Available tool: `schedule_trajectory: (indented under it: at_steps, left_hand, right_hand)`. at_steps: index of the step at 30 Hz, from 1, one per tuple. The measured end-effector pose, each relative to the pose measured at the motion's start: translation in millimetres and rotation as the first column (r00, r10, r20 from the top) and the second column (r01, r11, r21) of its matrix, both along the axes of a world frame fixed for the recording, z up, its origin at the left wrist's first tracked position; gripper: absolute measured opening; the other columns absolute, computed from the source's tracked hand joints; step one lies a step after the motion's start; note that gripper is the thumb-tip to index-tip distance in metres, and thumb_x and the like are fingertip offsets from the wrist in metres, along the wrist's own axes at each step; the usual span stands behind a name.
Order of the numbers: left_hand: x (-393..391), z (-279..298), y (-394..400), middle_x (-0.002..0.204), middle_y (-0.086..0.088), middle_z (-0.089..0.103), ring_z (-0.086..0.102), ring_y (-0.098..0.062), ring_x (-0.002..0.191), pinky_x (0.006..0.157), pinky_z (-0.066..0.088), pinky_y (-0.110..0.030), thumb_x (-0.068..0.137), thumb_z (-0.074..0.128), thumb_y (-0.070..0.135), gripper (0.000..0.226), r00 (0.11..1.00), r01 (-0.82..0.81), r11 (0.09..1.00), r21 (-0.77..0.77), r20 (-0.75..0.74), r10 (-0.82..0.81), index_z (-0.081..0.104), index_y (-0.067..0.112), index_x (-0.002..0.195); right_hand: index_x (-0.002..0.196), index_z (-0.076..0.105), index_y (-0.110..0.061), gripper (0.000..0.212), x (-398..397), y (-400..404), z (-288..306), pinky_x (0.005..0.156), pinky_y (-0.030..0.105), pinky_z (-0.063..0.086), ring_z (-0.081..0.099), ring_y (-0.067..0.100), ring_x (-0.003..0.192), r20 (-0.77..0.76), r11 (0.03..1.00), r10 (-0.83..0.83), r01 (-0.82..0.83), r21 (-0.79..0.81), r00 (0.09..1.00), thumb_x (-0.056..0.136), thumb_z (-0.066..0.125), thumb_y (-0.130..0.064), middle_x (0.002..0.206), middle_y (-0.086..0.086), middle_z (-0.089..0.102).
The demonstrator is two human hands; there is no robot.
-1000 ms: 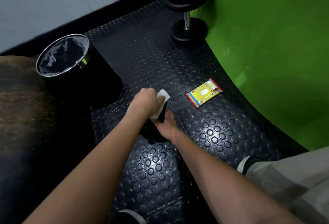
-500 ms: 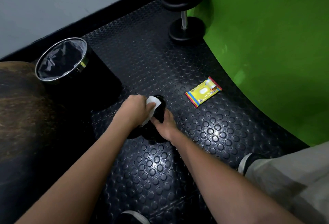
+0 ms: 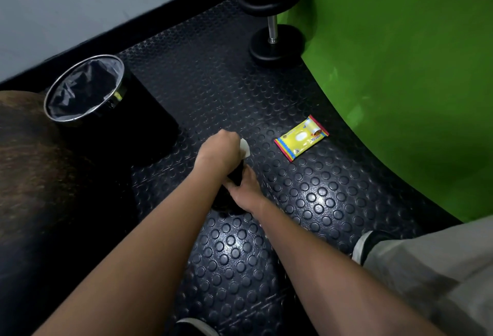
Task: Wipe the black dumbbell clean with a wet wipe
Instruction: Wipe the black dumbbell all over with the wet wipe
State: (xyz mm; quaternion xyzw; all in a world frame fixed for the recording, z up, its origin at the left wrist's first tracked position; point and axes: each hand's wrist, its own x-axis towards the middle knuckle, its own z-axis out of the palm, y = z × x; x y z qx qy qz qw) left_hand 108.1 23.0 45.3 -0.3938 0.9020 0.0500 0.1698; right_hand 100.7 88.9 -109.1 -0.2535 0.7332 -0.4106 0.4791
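Person's crouched on the studded rubber floor (image 3: pixel 306 202), both hands on the black dumbbell (image 3: pixel 236 175) standing between them. Left hand (image 3: pixel 217 152) is curled around a white wet wipe (image 3: pixel 245 146), pressing it on the dumbbell's top end. Right hand (image 3: pixel 246 189) grips the dumbbell lower down. Yellow wipes pack (image 3: pixel 301 138) lies just to the right, lined bin (image 3: pixel 85 90) off left.

A gym corner: studded rubber floor mat (image 3: pixel 306 197) and a plate-loaded dumbbell (image 3: pixel 272 15) by the wall.
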Motion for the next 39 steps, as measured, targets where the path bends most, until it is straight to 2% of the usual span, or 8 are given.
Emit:
schedule_trajectory:
  at_steps: [5,12,16,20,27,31,35,39]
  left_hand:
    - [31.3,-1.1,-19.8,0.076,-0.005,0.058,0.056,-0.023,0.068,0.060,0.040,-0.031,0.094,0.057,0.045,0.037,0.994,-0.059,0.994,0.089,-0.086,0.067,0.052,0.016,0.071]
    - [66.4,8.5,-20.9,0.069,-0.006,0.064,0.060,-0.022,0.068,0.059,0.040,-0.027,0.092,0.059,0.044,0.031,0.973,-0.105,0.988,0.116,-0.192,0.125,0.057,0.023,0.070]
    - [41.3,4.4,-25.6,0.070,-0.007,0.063,0.056,-0.020,0.065,0.051,0.037,-0.028,0.095,0.053,0.044,0.043,0.979,-0.138,0.978,0.155,-0.130,0.159,0.064,0.006,0.079]
    - [13.8,-7.2,-30.9,0.067,-0.004,0.053,0.047,-0.014,0.056,0.047,0.031,-0.028,0.095,0.051,0.041,0.043,0.957,-0.231,0.953,0.197,-0.132,0.260,0.052,0.005,0.070]
    - [-23.0,-16.8,-22.3,0.118,-0.016,0.058,0.057,-0.030,0.089,0.070,0.047,-0.036,0.099,0.048,0.026,0.033,0.987,-0.153,0.986,0.066,0.065,0.148,0.058,0.001,0.118]
    - [-22.4,-26.8,-12.7,0.111,-0.017,0.063,0.062,-0.031,0.088,0.068,0.051,-0.037,0.098,0.049,0.014,0.016,0.997,-0.033,0.999,-0.031,0.071,0.035,0.061,0.004,0.104]
    - [-5.1,-17.3,-21.6,0.102,-0.013,0.061,0.054,-0.024,0.076,0.063,0.042,-0.032,0.098,0.053,0.037,0.034,0.998,-0.068,0.995,0.068,0.013,0.068,0.061,0.006,0.107]
    - [28.0,-6.6,-24.2,0.088,-0.009,0.067,0.056,-0.021,0.070,0.060,0.039,-0.029,0.091,0.060,0.050,0.039,0.988,-0.093,0.989,0.112,-0.113,0.105,0.065,0.011,0.089]
  right_hand:
    - [0.150,0.030,-0.034,0.096,3.8,-4.1,1.3,0.117,0.048,0.032,0.030,0.025,0.145,0.042,0.999,-0.039,0.038,0.028,0.998,0.068,0.055,-0.077,0.159,-0.008,0.019]
    - [0.157,0.016,-0.029,0.085,-0.6,-0.1,4.0,0.122,0.046,0.022,0.018,0.025,0.150,0.033,0.999,-0.028,0.027,0.024,0.999,0.090,0.059,-0.058,0.165,-0.007,0.006]
    - [0.152,0.026,-0.030,0.082,4.1,-4.2,0.3,0.118,0.049,0.029,0.026,0.027,0.147,0.006,1.000,-0.028,0.028,0.013,1.000,0.083,0.061,-0.056,0.161,-0.002,0.019]
    - [0.147,0.035,-0.026,0.099,7.6,-4.3,-3.8,0.115,0.049,0.033,0.033,0.025,0.143,0.031,0.997,-0.079,0.079,-0.005,0.996,0.063,0.054,-0.076,0.155,-0.003,0.028]
    - [0.152,0.028,-0.021,0.097,7.1,-7.6,-6.1,0.118,0.049,0.030,0.031,0.028,0.145,0.029,0.997,-0.072,0.072,0.013,0.997,0.073,0.062,-0.067,0.160,0.000,0.026]
    - [0.156,0.021,-0.020,0.085,1.3,-5.3,-6.3,0.119,0.046,0.028,0.028,0.027,0.146,0.013,0.999,-0.043,0.042,0.023,0.999,0.088,0.064,-0.049,0.161,0.000,0.021]
    - [0.153,0.026,-0.023,0.091,2.5,-3.2,-5.0,0.119,0.048,0.027,0.027,0.026,0.146,0.040,0.999,-0.047,0.047,-0.004,0.998,0.080,0.061,-0.065,0.159,-0.003,0.021]
    - [0.154,0.023,-0.032,0.097,6.7,-6.6,-6.2,0.120,0.047,0.027,0.023,0.023,0.149,0.070,0.998,-0.061,0.060,0.016,0.996,0.073,0.057,-0.072,0.162,-0.008,0.013]
